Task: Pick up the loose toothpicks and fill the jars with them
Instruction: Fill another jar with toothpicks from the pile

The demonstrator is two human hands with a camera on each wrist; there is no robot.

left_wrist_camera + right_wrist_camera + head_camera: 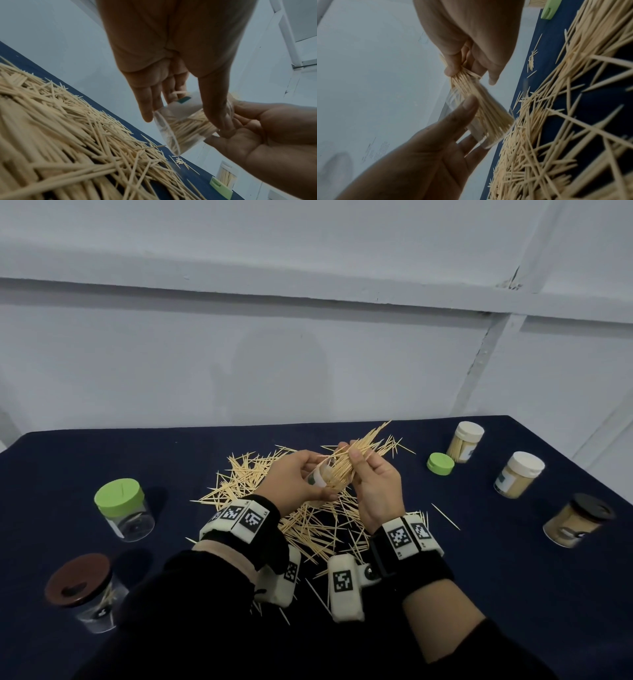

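Pale wooden toothpicks [308, 518], clear glossy plastic jar [185, 124], matt navy cloth [513, 594].

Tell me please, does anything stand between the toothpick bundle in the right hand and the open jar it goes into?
Nothing visible does. The left hand holds the clear jar uncapped, and the right hand feeds the toothpick bundle straight into its mouth.

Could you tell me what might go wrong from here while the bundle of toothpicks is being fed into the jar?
1. The right hand pinches a fanned bundle of toothpicks at the mouth of the clear jar; splayed tips may catch the rim and spill back onto the loose pile.
2. The left hand holds the jar tilted in the air, so toothpicks already inside could slide out.
3. The jar's green lid lies apart on the table, so any spill stays unchecked.
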